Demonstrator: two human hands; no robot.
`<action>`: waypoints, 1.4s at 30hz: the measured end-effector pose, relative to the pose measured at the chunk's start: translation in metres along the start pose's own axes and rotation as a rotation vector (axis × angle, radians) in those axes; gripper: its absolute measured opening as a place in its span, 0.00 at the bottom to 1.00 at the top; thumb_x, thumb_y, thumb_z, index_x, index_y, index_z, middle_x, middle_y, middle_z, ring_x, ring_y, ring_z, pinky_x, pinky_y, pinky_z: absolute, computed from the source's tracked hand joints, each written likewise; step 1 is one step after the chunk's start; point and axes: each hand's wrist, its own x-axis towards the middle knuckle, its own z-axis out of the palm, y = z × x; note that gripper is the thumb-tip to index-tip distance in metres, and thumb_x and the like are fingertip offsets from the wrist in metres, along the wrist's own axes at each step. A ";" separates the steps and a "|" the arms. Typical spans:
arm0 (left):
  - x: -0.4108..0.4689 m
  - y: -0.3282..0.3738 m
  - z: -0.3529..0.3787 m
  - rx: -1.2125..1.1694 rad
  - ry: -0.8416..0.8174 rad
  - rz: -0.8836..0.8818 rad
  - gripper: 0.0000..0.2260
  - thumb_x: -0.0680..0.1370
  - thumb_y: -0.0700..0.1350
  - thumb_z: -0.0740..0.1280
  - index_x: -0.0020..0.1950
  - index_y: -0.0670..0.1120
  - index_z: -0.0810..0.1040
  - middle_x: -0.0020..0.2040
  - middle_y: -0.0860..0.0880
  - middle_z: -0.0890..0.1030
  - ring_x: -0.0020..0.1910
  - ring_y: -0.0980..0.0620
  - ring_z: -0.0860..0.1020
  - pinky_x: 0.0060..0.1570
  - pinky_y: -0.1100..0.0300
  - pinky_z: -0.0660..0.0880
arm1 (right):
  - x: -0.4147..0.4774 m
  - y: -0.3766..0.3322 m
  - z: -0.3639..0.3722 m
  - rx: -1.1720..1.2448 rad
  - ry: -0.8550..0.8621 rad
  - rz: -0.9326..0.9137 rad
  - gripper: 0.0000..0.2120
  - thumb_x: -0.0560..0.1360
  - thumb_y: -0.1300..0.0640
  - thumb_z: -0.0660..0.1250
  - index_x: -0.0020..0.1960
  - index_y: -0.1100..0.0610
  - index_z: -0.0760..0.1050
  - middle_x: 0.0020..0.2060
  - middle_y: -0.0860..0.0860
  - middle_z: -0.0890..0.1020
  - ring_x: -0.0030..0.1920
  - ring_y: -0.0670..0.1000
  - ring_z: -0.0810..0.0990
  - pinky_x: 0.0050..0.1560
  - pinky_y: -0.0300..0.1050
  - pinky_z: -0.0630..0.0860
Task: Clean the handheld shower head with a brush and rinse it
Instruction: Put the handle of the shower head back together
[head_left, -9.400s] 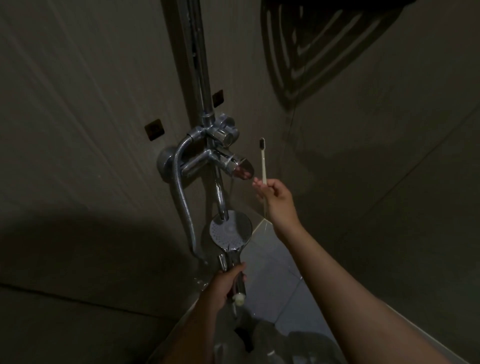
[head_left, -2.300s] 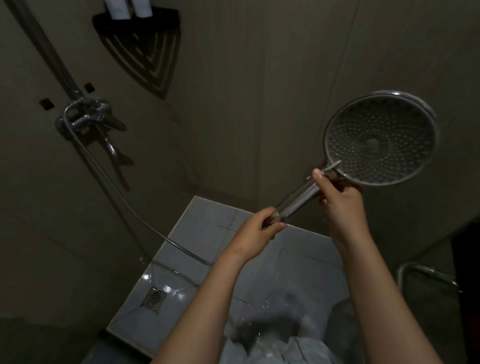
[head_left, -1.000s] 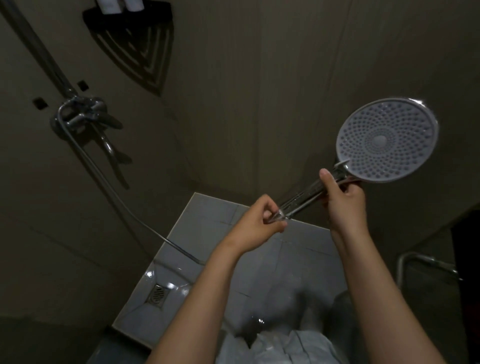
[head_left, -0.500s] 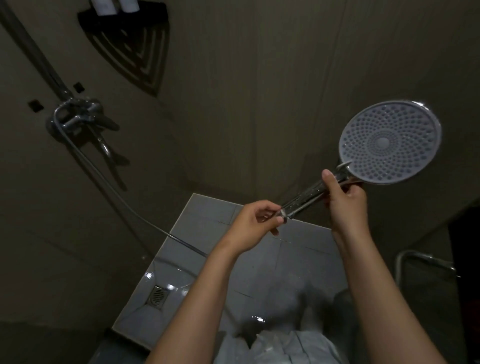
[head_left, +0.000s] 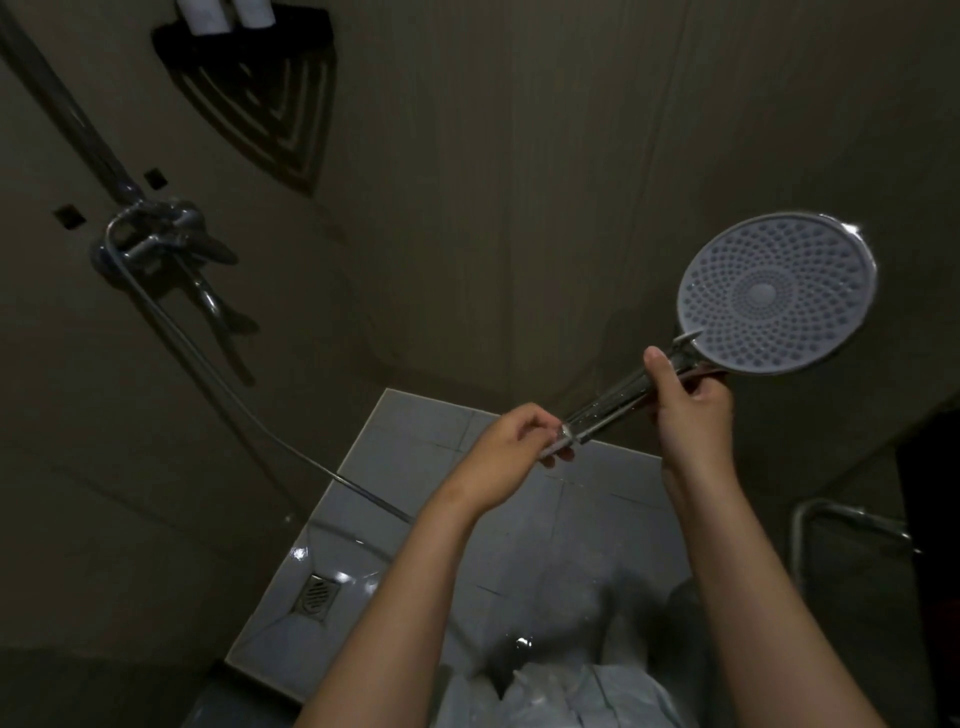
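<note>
Here the shower head (head_left: 776, 293) is held up in the air at the right of the view, in front of the dark wall and well above the floor (head_left: 395, 452). Its round face is turned toward the camera. The face is pale grey, with a smooth disc at the centre and rings of small nozzle dots spreading out to a thin chrome rim. A chrome handle speckled with water drops slants down and to the left from it.

The right grip (head_left: 691, 410) is clenched round the handle just under the head, with the thumb lying up along the metal. The left grip (head_left: 511, 447) pinches the lower end of the handle between thumb and fingertips, at a small ribbed collar.

A thin hose (head_left: 234, 395) runs from the mixer tap (head_left: 156, 234) on the left wall down toward the left forearm and passes behind it. The floor tiles are pale and wet, with bright glints, and a square drain (head_left: 316, 596) sits near their left edge. A dark corner shelf (head_left: 249, 31) with two pale bottles hangs at the top, and a metal rail (head_left: 831, 514) shows at the lower right.
</note>
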 end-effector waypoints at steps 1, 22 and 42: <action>0.000 -0.001 0.000 -0.006 0.000 0.011 0.07 0.79 0.37 0.59 0.45 0.46 0.73 0.44 0.45 0.82 0.35 0.60 0.75 0.29 0.76 0.66 | 0.000 0.000 0.000 0.003 0.000 0.000 0.10 0.73 0.48 0.69 0.43 0.54 0.75 0.39 0.50 0.80 0.40 0.48 0.78 0.46 0.45 0.72; 0.003 -0.003 -0.003 0.054 0.162 0.206 0.14 0.67 0.35 0.76 0.39 0.51 0.76 0.37 0.52 0.78 0.33 0.63 0.73 0.37 0.71 0.70 | 0.001 0.001 -0.001 0.058 0.024 -0.001 0.13 0.73 0.48 0.69 0.51 0.56 0.76 0.42 0.50 0.80 0.45 0.48 0.78 0.48 0.45 0.72; -0.005 0.001 -0.001 -0.080 0.055 0.095 0.03 0.75 0.35 0.68 0.48 0.38 0.78 0.37 0.43 0.80 0.29 0.63 0.77 0.29 0.75 0.67 | 0.003 0.002 -0.003 0.092 0.036 -0.035 0.10 0.73 0.48 0.69 0.39 0.53 0.74 0.35 0.47 0.78 0.38 0.45 0.76 0.44 0.45 0.71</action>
